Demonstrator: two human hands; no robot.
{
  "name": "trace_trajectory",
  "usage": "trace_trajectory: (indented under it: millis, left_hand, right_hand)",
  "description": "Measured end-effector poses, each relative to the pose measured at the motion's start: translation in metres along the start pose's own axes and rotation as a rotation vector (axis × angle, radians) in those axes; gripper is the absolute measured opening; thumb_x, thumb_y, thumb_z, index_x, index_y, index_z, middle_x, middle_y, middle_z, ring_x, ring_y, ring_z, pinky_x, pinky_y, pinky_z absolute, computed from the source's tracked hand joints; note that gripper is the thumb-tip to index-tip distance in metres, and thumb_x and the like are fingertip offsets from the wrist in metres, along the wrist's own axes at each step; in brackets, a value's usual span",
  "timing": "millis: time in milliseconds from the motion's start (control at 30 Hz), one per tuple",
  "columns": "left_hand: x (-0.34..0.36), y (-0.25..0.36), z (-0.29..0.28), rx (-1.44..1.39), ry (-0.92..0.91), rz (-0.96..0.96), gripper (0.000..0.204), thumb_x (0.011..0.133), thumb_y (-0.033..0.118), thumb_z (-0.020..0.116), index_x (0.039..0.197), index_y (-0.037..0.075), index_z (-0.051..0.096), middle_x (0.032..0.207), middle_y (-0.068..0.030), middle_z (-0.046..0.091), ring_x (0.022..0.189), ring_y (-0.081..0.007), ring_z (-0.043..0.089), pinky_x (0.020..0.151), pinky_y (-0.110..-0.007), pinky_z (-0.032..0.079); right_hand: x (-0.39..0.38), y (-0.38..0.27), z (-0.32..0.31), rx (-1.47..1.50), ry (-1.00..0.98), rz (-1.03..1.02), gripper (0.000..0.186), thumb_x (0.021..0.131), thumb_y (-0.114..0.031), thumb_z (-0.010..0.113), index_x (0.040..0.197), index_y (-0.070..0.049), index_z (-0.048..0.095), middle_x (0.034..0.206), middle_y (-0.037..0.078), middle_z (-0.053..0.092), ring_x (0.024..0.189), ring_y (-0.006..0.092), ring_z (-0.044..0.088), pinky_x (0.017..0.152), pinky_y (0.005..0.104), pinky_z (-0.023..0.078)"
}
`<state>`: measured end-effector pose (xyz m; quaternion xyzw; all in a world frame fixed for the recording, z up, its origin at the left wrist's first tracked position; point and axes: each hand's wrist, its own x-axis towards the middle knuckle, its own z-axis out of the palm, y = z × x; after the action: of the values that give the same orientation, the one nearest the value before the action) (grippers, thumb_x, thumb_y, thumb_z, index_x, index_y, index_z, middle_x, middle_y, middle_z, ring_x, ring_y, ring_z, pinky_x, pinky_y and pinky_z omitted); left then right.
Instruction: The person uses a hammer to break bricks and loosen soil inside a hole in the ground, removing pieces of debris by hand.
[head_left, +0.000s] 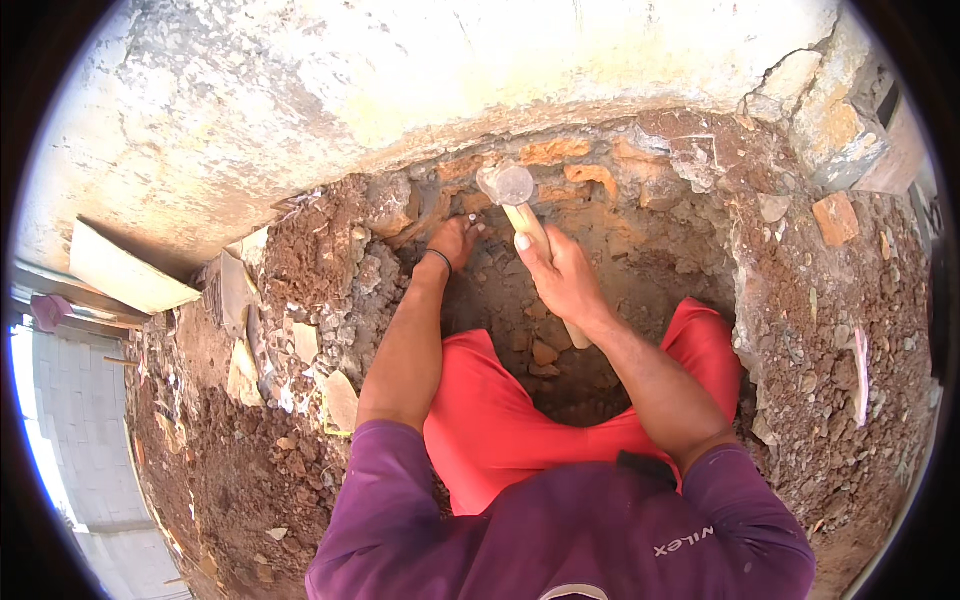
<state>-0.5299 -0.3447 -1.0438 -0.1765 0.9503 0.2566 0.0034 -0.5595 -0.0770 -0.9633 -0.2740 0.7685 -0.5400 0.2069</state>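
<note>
Wooden-handled, the hammer (525, 226) sits mid-pit in the closed right hand (566, 277), its head right of the left hand (452, 243), curled around a mostly hidden rod (472, 218) near the far brickwork (556, 151), with the pit (640, 262) opening rightward to its rough soil edge (742, 290).

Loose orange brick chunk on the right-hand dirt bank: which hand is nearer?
Right. The right hand, gripping a wooden-handled grey hammer, is left of the brick chunk; the left hand is farther left.
</note>
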Motion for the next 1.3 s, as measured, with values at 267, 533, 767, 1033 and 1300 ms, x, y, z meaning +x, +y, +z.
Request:
trace_trajectory:
  millis: [267, 533, 767, 1033, 1300]
  left_hand:
    - [0.022, -0.022, 0.021, 0.248, -0.005, 0.089, 0.035, 0.1, 0.032, 0.057, 0.115, 0.003, 0.069, 0.096, -0.0262, 0.07, 0.087, -0.0424, 0.068, 0.081, -0.049, 0.054]
    - [0.017, -0.015, 0.014, -0.05, -0.003, -0.033, 0.036, 0.098, 0.036, 0.059, 0.111, 0.004, 0.071, 0.1, -0.0277, 0.069, 0.099, -0.0442, 0.066, 0.086, -0.051, 0.051]
    - [0.019, -0.007, 0.027, 0.096, -0.005, -0.051, 0.036, 0.099, 0.031, 0.059, 0.114, 0.0, 0.068, 0.1, -0.0284, 0.069, 0.101, -0.0456, 0.065, 0.089, -0.051, 0.051]
    - [0.02, -0.005, 0.009, -0.069, 0.062, -0.153, 0.031, 0.097, 0.029, 0.062, 0.101, -0.002, 0.068, 0.093, -0.0273, 0.069, 0.092, -0.045, 0.066, 0.081, -0.05, 0.05]
    - [0.024, -0.019, 0.018, 0.007, 0.055, -0.098, 0.03, 0.098, 0.026, 0.06, 0.11, 0.0, 0.07, 0.103, -0.0277, 0.069, 0.1, -0.0442, 0.066, 0.088, -0.05, 0.052]
  right_hand:
    - [0.007, 0.041, 0.025, 0.102, 0.186, -0.349, 0.054, 0.099, -0.048, 0.056, 0.105, 0.006, 0.056, 0.072, 0.02, 0.064, 0.064, 0.0344, 0.065, 0.059, 0.0433, 0.049]
    - [0.008, -0.009, -0.008, 0.47, 0.24, -0.232, 0.05, 0.1, -0.049, 0.057, 0.089, 0.0, 0.058, 0.066, 0.008, 0.054, 0.061, 0.017, 0.053, 0.057, 0.0363, 0.043]
    - [0.037, 0.038, 0.017, -0.068, -0.111, 0.137, 0.053, 0.101, -0.051, 0.054, 0.101, 0.002, 0.057, 0.064, 0.002, 0.051, 0.06, 0.0115, 0.058, 0.05, 0.0304, 0.046]
    - [0.028, -0.017, 0.011, 0.401, 0.207, -0.5, 0.051, 0.103, -0.051, 0.051, 0.097, -0.001, 0.055, 0.064, 0.001, 0.05, 0.055, 0.0099, 0.051, 0.049, 0.0276, 0.043]
    - [0.045, -0.013, 0.002, 0.108, -0.021, 0.085, 0.051, 0.101, -0.048, 0.054, 0.102, 0.003, 0.058, 0.07, 0.015, 0.061, 0.066, 0.0284, 0.065, 0.06, 0.0428, 0.049]
